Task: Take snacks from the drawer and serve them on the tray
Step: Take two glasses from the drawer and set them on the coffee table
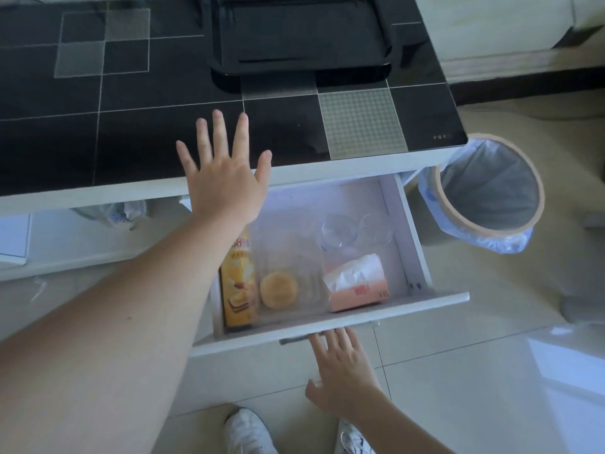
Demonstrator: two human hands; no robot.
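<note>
Shoes: white trainers (250,432) on the pale floor tiles, toes pointing at the drawer front, so the person stands square to it.

Right hand: the right hand (343,365) reaches up to the drawer's handle (296,339) from below; its fingertips (316,340) touch or hook the bar, though whether they curl behind it I cannot tell. Probably it is there to steady or pull the front.

Drawer: the white drawer (415,257) stands pulled well out from under the counter, contents in plain sight.

Snacks: a tall yellow snack can (237,286) lies along the left wall; just beside it a round golden pastry (278,289) sits in what looks like a clear container (its edges are faint, so that is a guess). Neither is held yet.

Other contents: a pink tissue box (358,285) at the right front, and behind it clear glassware (355,232), hard to make out.

Left hand: the left hand (226,178) is spread wide and flat, fingers straight, over the counter edge, holding nothing; likely a brace while the drawer is worked.

Counter: the black tiled countertop (131,126).

Tray: the black tray (301,34) sits at the far side, bare, waiting for the snacks.

Bin: a lined waste bin (487,188) stands on the floor to the right.
</note>
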